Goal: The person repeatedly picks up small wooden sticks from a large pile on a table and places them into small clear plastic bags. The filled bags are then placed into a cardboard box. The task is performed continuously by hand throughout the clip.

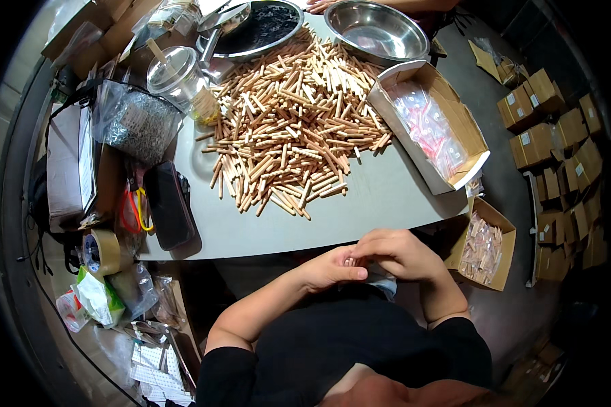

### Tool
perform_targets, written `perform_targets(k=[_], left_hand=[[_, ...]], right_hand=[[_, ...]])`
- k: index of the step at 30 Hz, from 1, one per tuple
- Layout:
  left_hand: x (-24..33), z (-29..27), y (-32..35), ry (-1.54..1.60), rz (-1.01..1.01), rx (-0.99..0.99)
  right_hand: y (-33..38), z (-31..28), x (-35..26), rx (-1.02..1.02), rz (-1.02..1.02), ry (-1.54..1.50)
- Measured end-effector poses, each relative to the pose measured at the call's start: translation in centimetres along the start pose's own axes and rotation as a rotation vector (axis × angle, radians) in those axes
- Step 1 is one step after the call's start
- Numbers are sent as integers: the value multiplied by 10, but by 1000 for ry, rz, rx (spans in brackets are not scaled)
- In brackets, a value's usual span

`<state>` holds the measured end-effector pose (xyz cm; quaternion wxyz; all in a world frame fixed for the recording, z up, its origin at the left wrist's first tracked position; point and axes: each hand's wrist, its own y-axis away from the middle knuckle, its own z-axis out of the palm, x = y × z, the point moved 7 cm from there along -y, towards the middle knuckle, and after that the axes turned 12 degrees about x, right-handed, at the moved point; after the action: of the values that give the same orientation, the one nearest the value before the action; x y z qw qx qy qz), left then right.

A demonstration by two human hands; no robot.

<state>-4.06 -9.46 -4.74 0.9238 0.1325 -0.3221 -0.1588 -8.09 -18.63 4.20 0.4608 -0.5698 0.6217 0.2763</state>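
My left hand [334,268] is closed around a few short wooden dowels [349,261], whose ends show between its fingers and thumb just off the table's near edge. Over them curls my right hand [399,252], its fingertips bent down against the left hand; whatever they pinch is hidden. Beyond both hands, a large heap of wooden dowels [299,129] covers the middle of the grey table [271,234]. To the right of the heap stands an open cardboard box [478,159] of small clear plastic bags [424,125] with red marks.
Lower right, another box [501,271] holds bagged dowels. Two metal bowls [380,41] stand at the back, near another person's arm [414,5]. Along the left lie a phone [168,203], scissors [136,207], a lidded plastic cup [173,74] and a tape roll [102,251]. Cartons [557,156] are stacked right.
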Motion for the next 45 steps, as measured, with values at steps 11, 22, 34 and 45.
perform_targets(k=[11, 22, 34, 45], left_hand=[[80, 36, 26, -944, 717, 343], [100, 77, 10, -1249, 1086, 286], [160, 121, -113, -1627, 1110, 181], [190, 92, -231, -2270, 781, 155]], right_hand=[[10, -34, -32, 355, -211, 163], [29, -51, -22, 456, -133, 180], [163, -157, 13, 969, 443, 565], [177, -162, 22, 996, 634, 699]])
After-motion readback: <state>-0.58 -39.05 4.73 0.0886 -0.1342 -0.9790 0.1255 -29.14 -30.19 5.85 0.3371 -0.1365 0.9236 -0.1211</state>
